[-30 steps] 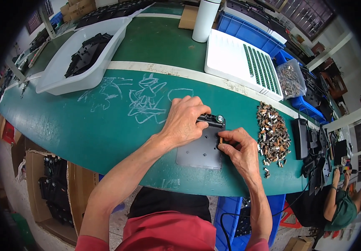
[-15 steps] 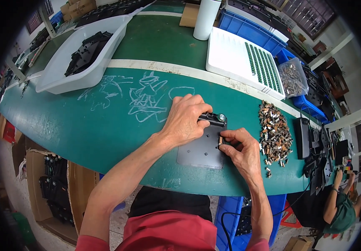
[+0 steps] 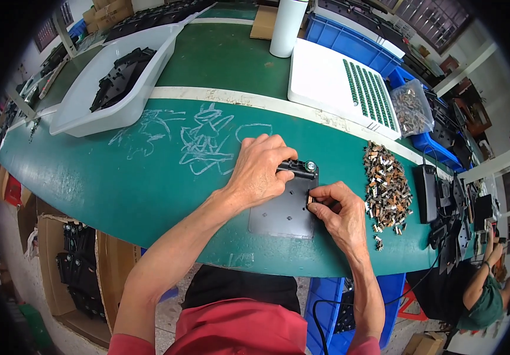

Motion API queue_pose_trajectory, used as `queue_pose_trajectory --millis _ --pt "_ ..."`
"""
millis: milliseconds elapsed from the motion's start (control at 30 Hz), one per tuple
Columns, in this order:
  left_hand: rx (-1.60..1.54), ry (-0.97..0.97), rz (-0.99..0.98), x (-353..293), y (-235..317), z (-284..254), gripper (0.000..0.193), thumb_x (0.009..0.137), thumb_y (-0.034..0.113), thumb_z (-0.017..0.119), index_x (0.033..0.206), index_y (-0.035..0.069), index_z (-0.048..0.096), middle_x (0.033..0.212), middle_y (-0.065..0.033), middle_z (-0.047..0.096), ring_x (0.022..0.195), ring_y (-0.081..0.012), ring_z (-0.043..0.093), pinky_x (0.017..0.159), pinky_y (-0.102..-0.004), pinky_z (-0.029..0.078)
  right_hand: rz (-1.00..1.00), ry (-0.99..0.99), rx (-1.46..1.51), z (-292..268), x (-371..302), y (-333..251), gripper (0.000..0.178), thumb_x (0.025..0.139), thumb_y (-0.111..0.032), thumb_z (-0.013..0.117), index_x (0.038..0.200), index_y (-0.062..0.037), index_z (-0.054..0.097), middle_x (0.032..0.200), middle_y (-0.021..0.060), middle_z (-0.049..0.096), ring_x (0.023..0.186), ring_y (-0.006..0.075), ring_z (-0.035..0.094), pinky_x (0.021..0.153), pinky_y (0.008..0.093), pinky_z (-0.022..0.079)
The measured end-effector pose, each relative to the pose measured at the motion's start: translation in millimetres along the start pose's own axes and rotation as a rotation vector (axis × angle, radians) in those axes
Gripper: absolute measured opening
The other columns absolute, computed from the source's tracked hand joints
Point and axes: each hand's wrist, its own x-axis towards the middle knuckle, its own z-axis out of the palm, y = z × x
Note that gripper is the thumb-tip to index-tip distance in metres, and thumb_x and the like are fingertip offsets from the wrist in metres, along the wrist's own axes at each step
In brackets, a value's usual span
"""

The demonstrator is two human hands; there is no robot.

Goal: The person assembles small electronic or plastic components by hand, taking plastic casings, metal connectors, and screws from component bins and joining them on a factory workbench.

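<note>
A flat dark grey plate [image 3: 279,219] with a black bar-shaped housing [image 3: 302,168] along its far edge lies on the green table. My left hand [image 3: 261,168] is closed round the left part of that housing and steadies it; a round metal-and-green piece shows at the housing's right end. At the plate's right edge my right hand [image 3: 339,207] pinches a small copper-coloured clip [image 3: 310,200] between thumb and fingers. The clip touches or nearly touches the plate's edge; its exact seating is hidden by the fingertips.
Right of my hand lies a heap of small metal clips [image 3: 387,186]. Beyond are a white tray [image 3: 320,74] with rows of green parts, a white bottle [image 3: 288,29] and a bag of parts [image 3: 411,109]. A white tub [image 3: 83,118] stands far left; a co-worker [image 3: 485,302] sits right.
Both hands keep nearly the same hold on the plate and clip. The whole view has shifted slightly. At the far right, the co-worker's arms have moved.
</note>
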Motion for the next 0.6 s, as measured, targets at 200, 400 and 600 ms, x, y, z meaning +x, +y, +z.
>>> queue_pose_trajectory --millis 200,400,600 --pt "-0.019 0.018 0.005 2 0 -1 0.026 0.070 0.007 0.075 0.095 0.004 0.070 0.089 -0.0076 0.060 0.090 -0.0273 0.055 0.084 -0.0412 0.039 0.017 0.010 0.083 -5 2 4 0.025 0.073 0.000 0.076 0.097 -0.0006 0.071 0.084 0.0071 0.065 0.072 0.0145 0.060 0.066 0.0281 0.050" --pt "0.037 0.035 0.079 1 -2 -4 0.026 0.070 0.011 0.075 0.095 0.005 0.070 0.092 -0.0084 0.060 0.093 -0.0293 0.055 0.083 -0.0408 0.041 0.039 0.074 0.215 -1 -3 14 0.020 0.076 0.003 0.073 0.096 0.0018 0.070 0.084 0.0049 0.064 0.072 0.0107 0.057 0.066 0.0241 0.048" --pt "0.080 0.086 0.072 0 -10 -8 0.024 0.074 0.016 0.073 0.094 0.004 0.070 0.093 -0.0078 0.060 0.093 -0.0285 0.055 0.082 -0.0412 0.042 0.089 0.117 0.395 -4 -4 22 0.017 0.078 0.003 0.070 0.095 0.0010 0.070 0.078 0.0000 0.063 0.068 0.0062 0.053 0.064 0.0208 0.044"
